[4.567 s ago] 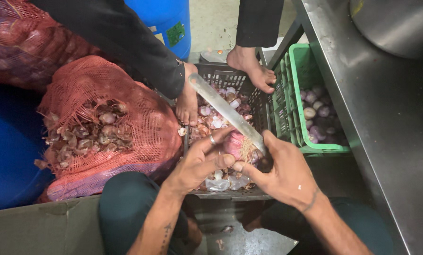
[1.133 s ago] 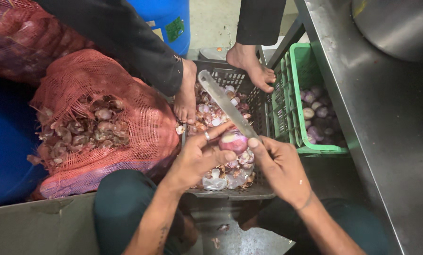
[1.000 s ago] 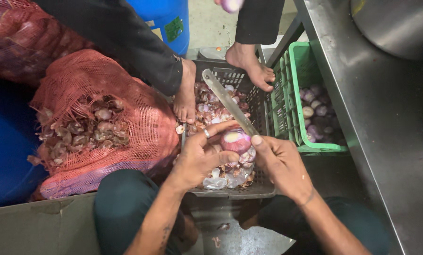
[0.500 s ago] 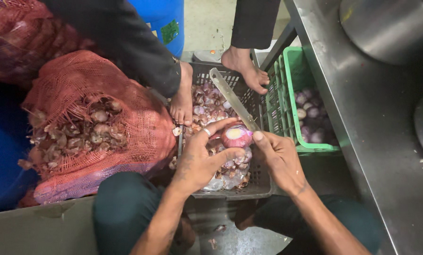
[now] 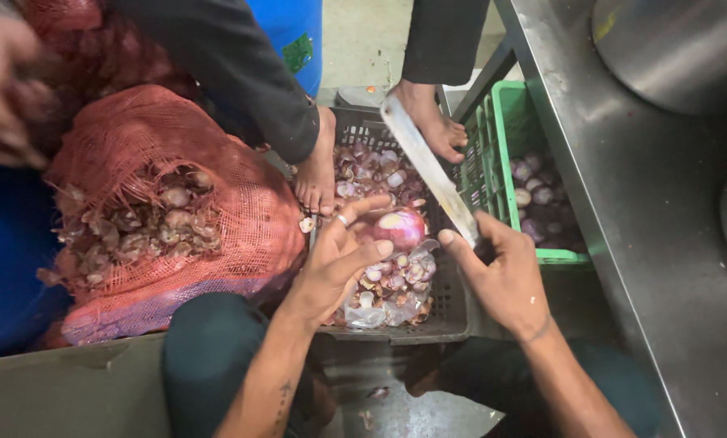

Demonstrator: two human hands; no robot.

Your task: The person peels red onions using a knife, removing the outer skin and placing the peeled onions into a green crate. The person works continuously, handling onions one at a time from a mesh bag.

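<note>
One onion (image 5: 399, 228) between left-hand fingers (image 5: 362, 253).

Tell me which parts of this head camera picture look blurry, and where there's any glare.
Head view: the blurred hand at top left is smeared by motion or closeness; the left hand, the onion and the knife in the right hand are sharp; soft glare lies on the steel counter; the bottom edge is dim.

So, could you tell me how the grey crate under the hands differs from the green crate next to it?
The grey crate is dark, sits directly below the hands and holds mostly loose onion skins and scraps. The green crate is bright, stands to its right against the steel counter, and holds what look like peeled onions, with little loose skin. Both are slotted plastic crates on the floor.
</note>
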